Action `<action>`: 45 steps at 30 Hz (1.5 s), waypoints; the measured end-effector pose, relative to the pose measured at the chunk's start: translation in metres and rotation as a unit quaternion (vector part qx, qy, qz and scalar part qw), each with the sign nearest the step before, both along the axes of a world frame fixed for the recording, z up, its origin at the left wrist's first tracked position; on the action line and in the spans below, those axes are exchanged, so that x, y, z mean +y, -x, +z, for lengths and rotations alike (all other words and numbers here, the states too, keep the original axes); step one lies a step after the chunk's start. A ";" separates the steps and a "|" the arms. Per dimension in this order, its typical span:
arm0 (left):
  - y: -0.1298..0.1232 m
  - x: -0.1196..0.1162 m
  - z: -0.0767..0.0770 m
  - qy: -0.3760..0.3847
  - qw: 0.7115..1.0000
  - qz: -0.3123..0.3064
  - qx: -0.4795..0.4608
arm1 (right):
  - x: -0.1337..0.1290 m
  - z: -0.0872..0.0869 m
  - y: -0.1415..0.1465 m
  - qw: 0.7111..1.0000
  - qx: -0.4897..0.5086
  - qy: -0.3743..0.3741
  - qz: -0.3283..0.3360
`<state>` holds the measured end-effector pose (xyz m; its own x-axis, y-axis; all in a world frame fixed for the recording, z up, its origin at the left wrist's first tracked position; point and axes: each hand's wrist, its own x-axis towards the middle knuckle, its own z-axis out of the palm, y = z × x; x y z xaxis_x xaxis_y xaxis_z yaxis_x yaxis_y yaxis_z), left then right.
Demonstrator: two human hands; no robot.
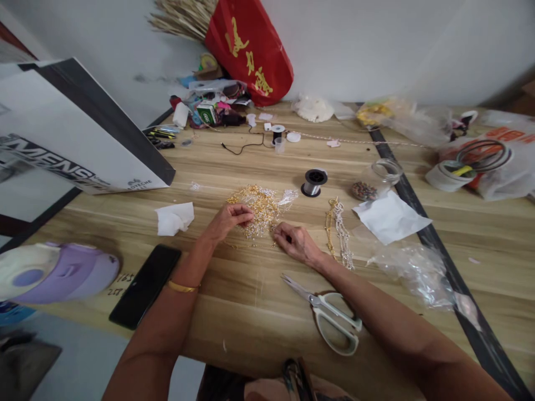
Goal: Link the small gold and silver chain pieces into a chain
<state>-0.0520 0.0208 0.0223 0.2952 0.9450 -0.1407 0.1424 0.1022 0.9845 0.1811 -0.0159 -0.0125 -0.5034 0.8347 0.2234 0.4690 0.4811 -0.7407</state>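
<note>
Your left hand [228,220] and right hand [296,241] have narrow grips, contents unclear, at one tangled gold-and-silver beaded heap [264,207]; one pair of pale-handled metal scissors [314,301] lies nearer you.

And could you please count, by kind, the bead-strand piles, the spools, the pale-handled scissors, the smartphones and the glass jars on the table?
Bead-strand piles: 2
Spools: 2
Pale-handled scissors: 1
Smartphone: 1
Glass jar: 1
Total: 7
</note>
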 end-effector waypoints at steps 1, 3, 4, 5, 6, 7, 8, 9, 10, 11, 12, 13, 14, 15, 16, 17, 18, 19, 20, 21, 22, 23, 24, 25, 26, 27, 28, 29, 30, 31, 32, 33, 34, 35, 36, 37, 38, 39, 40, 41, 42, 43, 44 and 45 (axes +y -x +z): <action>-0.001 -0.001 0.000 0.005 1.000 -0.005 -0.003 | 0.000 0.000 0.000 1.000 0.001 0.000 0.001; -0.003 -0.002 0.001 0.008 1.000 -0.015 -0.005 | 0.000 -0.001 0.000 1.000 0.005 0.001 0.005; -0.004 -0.003 0.002 0.006 1.000 -0.019 -0.004 | 0.000 -0.001 0.000 1.000 0.007 0.001 0.006; -0.005 -0.003 0.003 0.002 1.000 -0.022 -0.002 | 0.000 -0.001 0.000 1.000 0.008 0.001 0.006; -0.006 -0.004 0.004 -0.002 1.000 -0.025 0.002 | 0.000 -0.001 0.000 1.000 0.007 0.001 0.006; -0.007 -0.005 0.005 -0.006 1.000 -0.026 0.007 | 0.000 0.000 0.000 1.000 0.007 0.000 0.005; -0.008 -0.005 0.006 -0.009 1.000 -0.026 0.014 | 0.000 0.000 0.000 1.000 0.006 -0.001 0.003; -0.008 -0.006 0.007 -0.011 0.999 -0.026 0.022 | 0.000 0.000 0.000 1.000 0.005 -0.002 0.002; -0.008 -0.006 0.008 -0.013 0.999 -0.025 0.030 | 0.000 0.000 0.000 1.000 0.005 -0.002 0.001; -0.009 -0.006 0.008 -0.013 0.999 -0.024 0.037 | 0.000 0.001 0.000 1.000 0.005 -0.002 0.001; -0.009 -0.006 0.009 -0.014 0.999 -0.023 0.042 | 0.000 0.001 0.000 1.000 0.005 -0.002 0.002; -0.009 -0.006 0.009 -0.015 0.999 -0.022 0.045 | 0.000 0.001 0.000 1.000 0.005 -0.002 0.004; -0.009 -0.006 0.009 -0.015 0.999 -0.020 0.045 | -0.001 0.002 0.000 1.000 0.005 -0.002 0.004; -0.009 -0.006 0.008 -0.016 0.999 -0.018 0.042 | -0.001 0.002 0.000 1.000 0.005 -0.002 0.004; -0.008 -0.006 0.008 -0.015 0.999 -0.018 0.039 | -0.001 0.002 0.000 1.000 0.005 -0.003 0.004; -0.008 -0.006 0.008 -0.014 0.999 -0.018 0.034 | -0.001 0.002 0.000 1.000 0.005 -0.003 0.003; -0.008 -0.006 0.008 -0.012 0.999 -0.020 0.029 | 0.000 0.002 0.000 1.000 0.005 -0.003 0.002; -0.007 -0.006 0.007 -0.009 0.999 -0.021 0.024 | 0.000 0.002 0.000 1.000 0.005 -0.003 0.003; -0.007 -0.005 0.007 -0.004 1.000 -0.023 0.020 | 0.000 0.002 0.000 1.000 0.005 -0.003 0.003; -0.007 -0.005 0.007 0.001 1.000 -0.024 0.017 | 0.000 0.002 0.000 1.000 0.005 -0.004 0.004; -0.007 -0.005 0.007 0.007 1.000 -0.025 0.016 | 0.000 0.002 0.000 1.000 0.004 -0.004 0.004; -0.006 -0.005 0.007 0.011 0.999 -0.027 0.019 | 0.000 0.002 0.000 1.000 0.003 -0.006 0.003; -0.006 -0.005 0.007 0.011 0.999 -0.029 0.023 | 0.000 0.002 0.000 1.000 0.003 -0.007 0.002; -0.006 -0.004 0.007 0.010 0.999 -0.030 0.029 | 0.000 0.002 0.000 1.000 0.003 -0.008 0.001; -0.005 -0.004 0.006 0.006 0.999 -0.033 0.036 | 0.000 0.002 0.000 1.000 0.004 -0.007 0.002; -0.005 -0.004 0.006 0.002 0.998 -0.035 0.042 | 0.000 0.002 0.000 1.000 0.006 -0.006 0.003; -0.005 -0.004 0.005 -0.001 0.998 -0.037 0.047 | 0.000 0.002 0.000 1.000 0.009 -0.005 0.004; -0.004 -0.004 0.005 -0.002 0.998 -0.038 0.049 | 0.000 0.002 0.000 1.000 0.011 -0.004 0.005; -0.004 -0.003 0.005 -0.002 0.998 -0.040 0.048 | 0.000 0.002 0.000 1.000 0.012 -0.003 0.005; -0.003 -0.003 0.004 0.000 0.998 -0.042 0.045 | 0.000 0.002 0.000 1.000 0.013 -0.003 0.005; -0.003 -0.003 0.004 0.001 0.998 -0.043 0.040 | 0.000 0.001 0.000 1.000 0.013 -0.004 0.005; -0.002 -0.002 0.004 0.004 0.998 -0.043 0.033 | 0.000 0.001 0.000 1.000 0.013 -0.006 0.005; -0.002 -0.002 0.004 0.008 0.999 -0.044 0.026 | 0.000 0.001 0.000 1.000 0.013 -0.006 0.006; -0.002 -0.002 0.004 0.013 0.999 -0.044 0.018 | -0.001 0.001 0.000 1.000 0.013 -0.007 0.007; -0.002 -0.002 0.004 0.019 0.999 -0.044 0.011 | -0.001 0.002 0.000 1.000 0.012 -0.007 0.007; -0.001 -0.002 0.003 0.024 0.999 -0.045 0.003 | -0.001 0.002 0.000 1.000 0.012 -0.007 0.007; -0.001 -0.002 0.003 0.028 0.998 -0.047 -0.005 | -0.001 0.002 0.000 1.000 0.011 -0.007 0.007; -0.001 -0.002 0.002 0.031 0.998 -0.050 -0.014 | -0.001 0.002 0.000 1.000 0.010 -0.007 0.007; 0.000 -0.002 0.002 0.032 0.998 -0.052 -0.023 | -0.001 0.003 0.000 1.000 0.009 -0.007 0.007; 0.000 -0.002 0.001 0.034 0.998 -0.053 -0.032 | 0.000 0.003 0.000 1.000 0.008 -0.007 0.008; 0.000 -0.002 0.000 0.034 0.997 -0.054 -0.041 | 0.000 0.002 0.000 1.000 0.008 -0.008 0.008; 0.000 -0.002 0.000 0.033 0.997 -0.055 -0.050 | 0.000 0.002 0.000 1.000 0.008 -0.008 0.008; 0.000 -0.002 -0.001 0.033 0.996 -0.056 -0.058 | 0.000 0.002 0.000 1.000 0.008 -0.009 0.008; -0.001 -0.002 -0.001 0.033 0.996 -0.056 -0.065 | 0.000 0.001 -0.001 1.000 0.009 -0.009 0.008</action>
<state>-0.0510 0.0189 0.0214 0.4187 0.8948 -0.1550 0.0287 0.1576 0.9871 0.1816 -0.0160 -0.0114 -0.5128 0.8219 0.2479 0.4479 0.5025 -0.7395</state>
